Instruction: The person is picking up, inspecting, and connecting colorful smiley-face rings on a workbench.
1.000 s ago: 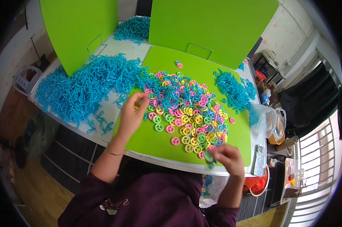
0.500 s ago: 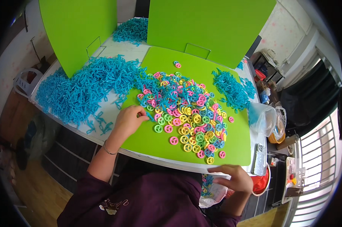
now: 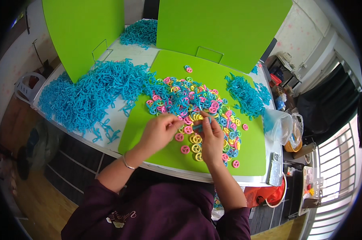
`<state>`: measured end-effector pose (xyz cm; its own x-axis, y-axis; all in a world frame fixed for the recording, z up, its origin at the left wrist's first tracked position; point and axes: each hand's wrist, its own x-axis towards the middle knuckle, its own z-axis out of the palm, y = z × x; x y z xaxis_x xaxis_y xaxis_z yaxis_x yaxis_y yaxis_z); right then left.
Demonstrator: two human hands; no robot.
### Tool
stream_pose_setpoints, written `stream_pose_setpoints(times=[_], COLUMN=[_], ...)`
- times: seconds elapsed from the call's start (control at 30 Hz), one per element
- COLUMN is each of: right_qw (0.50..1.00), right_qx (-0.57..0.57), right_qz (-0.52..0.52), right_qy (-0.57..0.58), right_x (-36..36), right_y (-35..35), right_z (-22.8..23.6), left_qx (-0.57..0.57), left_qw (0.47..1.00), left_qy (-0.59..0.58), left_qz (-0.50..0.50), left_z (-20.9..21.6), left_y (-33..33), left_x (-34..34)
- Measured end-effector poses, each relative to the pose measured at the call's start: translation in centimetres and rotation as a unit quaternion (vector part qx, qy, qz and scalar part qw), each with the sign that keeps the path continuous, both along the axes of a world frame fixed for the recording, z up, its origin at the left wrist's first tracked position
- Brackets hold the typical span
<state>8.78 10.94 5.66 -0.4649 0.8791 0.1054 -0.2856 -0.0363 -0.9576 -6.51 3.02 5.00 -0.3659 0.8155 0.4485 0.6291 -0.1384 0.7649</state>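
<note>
Over the near part of the pile of small coloured plastic wheels, both hands are raised close together. My left hand is closed in a pinch, and whatever lies between its fingertips is too small to make out. To its right, my right hand has thumb and fingers pressed together on a small blue plastic piece, partly hidden by the fingers. The wheels are pink, yellow, green and blue, and forked blue plastic pieces lie tangled over their far side.
A large heap of blue forked pieces covers the table's left side. A smaller blue heap lies right on the green board. Upright green panels stand behind. At the right edge are a clear plastic tub and a phone-like object.
My right hand has come up from below the table edge to the wheels, its fingers now closed. My left hand has moved right, away from the blue pieces, toward it.
</note>
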Motion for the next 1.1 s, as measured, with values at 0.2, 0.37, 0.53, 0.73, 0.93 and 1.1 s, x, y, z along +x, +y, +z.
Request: stream_pose_setpoints(times=[0.2, 0.37, 0.53, 0.73, 0.93, 1.1], right_qw=[0.992, 0.973, 0.970, 0.977, 0.991, 0.975], right_qx=[-0.036, 0.059, 0.138, 0.093, -0.105, -0.184], right_qz=[0.060, 0.100, 0.058, 0.057, 0.086, 0.108], right_qy=[-0.108, -0.202, -0.190, -0.183, -0.017, 0.059], right_x=[1.8, 2.3, 2.3, 2.2, 2.3, 1.7], right_y=[0.9, 1.3, 1.6, 1.8, 2.4, 2.3], right_z=[0.1, -0.5, -0.5, -0.6, -1.3, -1.7], left_qx=[-0.137, -0.162, -0.022, -0.016, -0.054, -0.015], left_qw=[0.980, 0.981, 0.979, 0.974, 0.988, 0.944], left_qy=[0.141, 0.097, 0.202, 0.223, -0.100, -0.279], left_qz=[-0.021, -0.032, -0.014, -0.027, -0.106, -0.175], left_z=[-1.5, -2.7, -2.2, -3.1, -0.1, -1.2], left_y=[0.6, 1.3, 2.0, 3.2, 2.1, 2.1], left_x=[-2.4, -1.9, -1.0, -1.0, 1.6, 2.5])
